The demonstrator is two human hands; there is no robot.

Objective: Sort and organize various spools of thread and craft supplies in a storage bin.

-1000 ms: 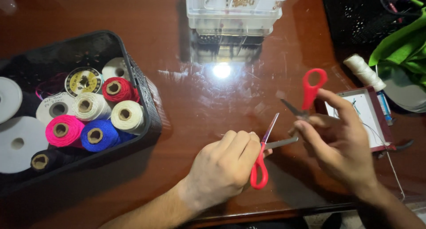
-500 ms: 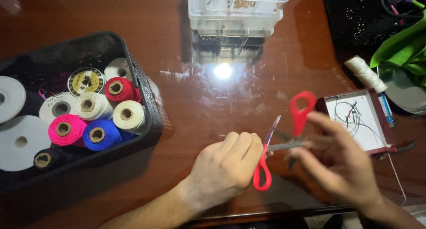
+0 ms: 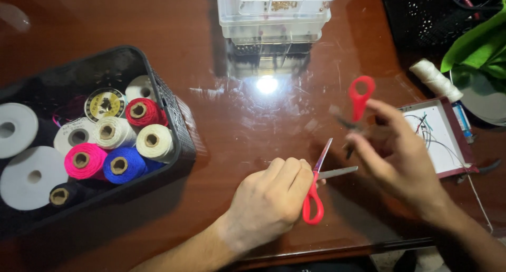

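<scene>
My left hand (image 3: 269,203) rests on the brown table near its front edge. It grips a pair of red scissors (image 3: 314,195) whose two steel blades are spread, one pointing up and one pointing right. My right hand (image 3: 400,158) hovers just right of those blades, blurred by motion. It pinches a second red-handled tool (image 3: 361,97) that has a red finger loop on top and a dark metal tip below. The two tools are apart.
A black basket (image 3: 176,122) with several thread spools stands at the left. A clear plastic drawer box (image 3: 276,13) is at the back centre. On the right are a small framed tray (image 3: 440,140) with thin wires, a white spool (image 3: 435,79), green cloth (image 3: 477,45) and a black crate (image 3: 416,13).
My right hand dipped the red-handled tool toward the scissors' blades, then lifted it back up. My left hand and its scissors stayed almost still.
</scene>
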